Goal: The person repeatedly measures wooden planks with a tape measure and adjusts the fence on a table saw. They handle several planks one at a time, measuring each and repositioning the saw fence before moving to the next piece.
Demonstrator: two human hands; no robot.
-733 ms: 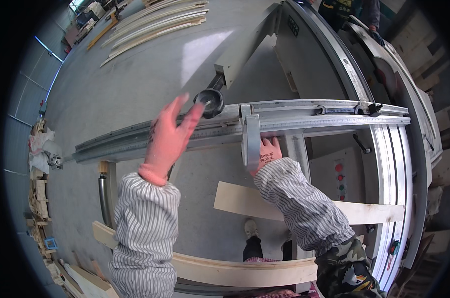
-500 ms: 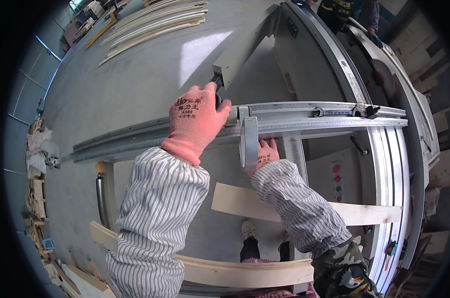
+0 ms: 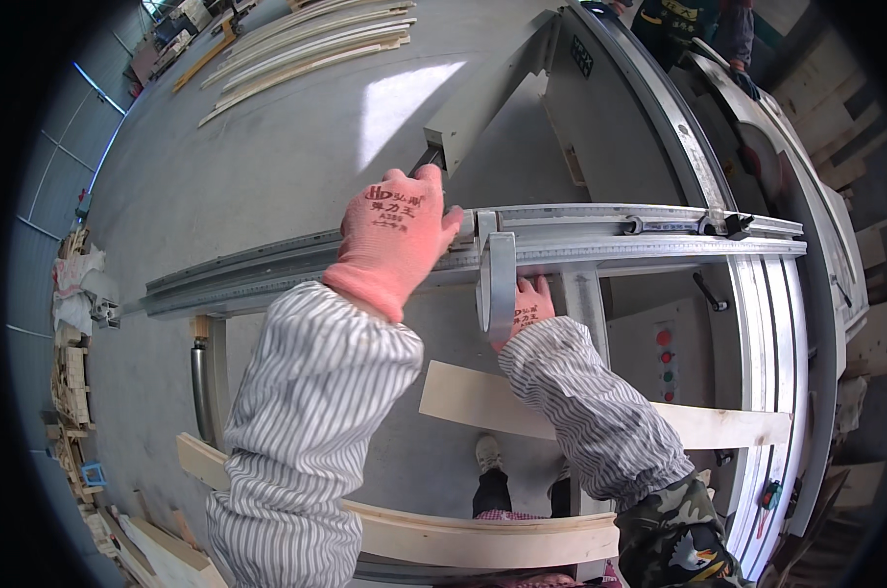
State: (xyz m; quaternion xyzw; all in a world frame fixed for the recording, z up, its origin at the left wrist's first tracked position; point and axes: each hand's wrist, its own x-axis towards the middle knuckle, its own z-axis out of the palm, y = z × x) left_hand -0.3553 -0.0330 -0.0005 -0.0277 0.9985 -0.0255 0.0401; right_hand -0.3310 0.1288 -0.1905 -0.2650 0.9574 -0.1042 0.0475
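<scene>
Work in hand at the long silver metal rail (image 3: 649, 253); what is finished cannot be told.
A pale flat wooden board (image 3: 478, 397) passes below the striped right sleeve (image 3: 605, 412). The coral-gloved left hand (image 3: 392, 230) curls at a black shaft (image 3: 428, 156) beyond the rail, grip hidden; the rail's silver plate-like stop (image 3: 502, 279) part-hides the coral-gloved right hand (image 3: 529, 306), hold unclear. A steel wrench (image 3: 669, 226) lies along the rail.
</scene>
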